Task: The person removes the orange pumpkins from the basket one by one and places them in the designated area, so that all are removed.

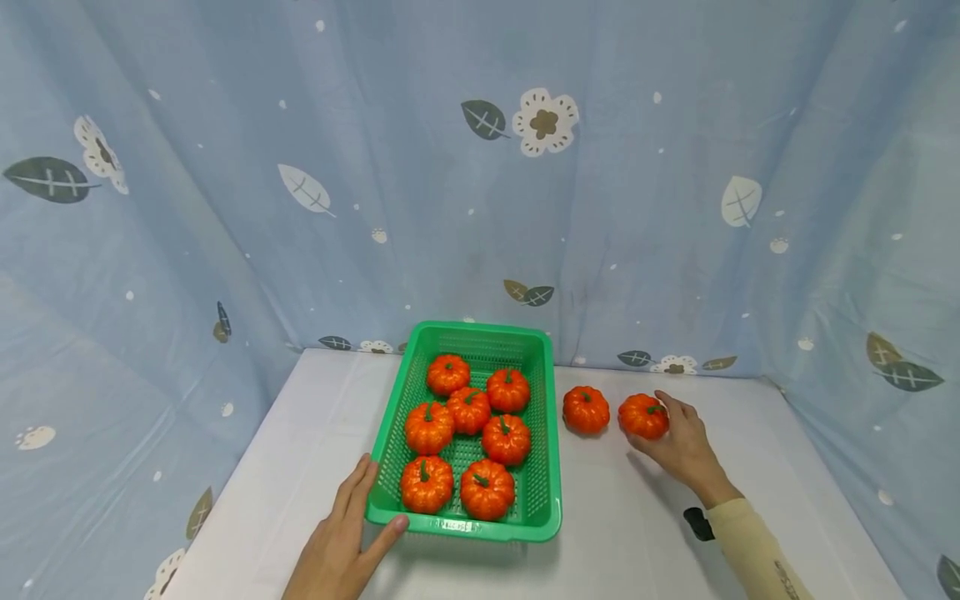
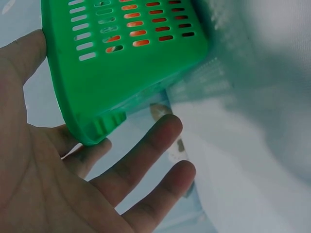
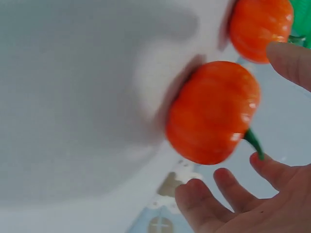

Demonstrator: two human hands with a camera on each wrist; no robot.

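Note:
My left hand (image 1: 339, 533) is at the near left corner of a green plastic basket (image 1: 555, 467), thumb against the front rim and fairly straight fingers along the left side. In the left wrist view the fingers (image 2: 150, 145) spread around the basket's corner (image 2: 121, 77). Several small orange-red toy pumpkins (image 1: 427, 483) with green stems lie inside. On the right, my right hand (image 1: 686, 446) spreads around another pumpkin (image 1: 642, 416) on the table. The right wrist view shows that pumpkin (image 3: 214, 114) between thumb and fingers, with a gap to the fingertips (image 3: 194, 189).
One more pumpkin (image 1: 586, 409) sits on the white table (image 1: 622, 525) between the basket and the right hand's pumpkin. A blue curtain (image 1: 420, 208) with leaf and flower prints hangs behind the table and along both sides. A black device (image 1: 698, 524) is at the right wrist.

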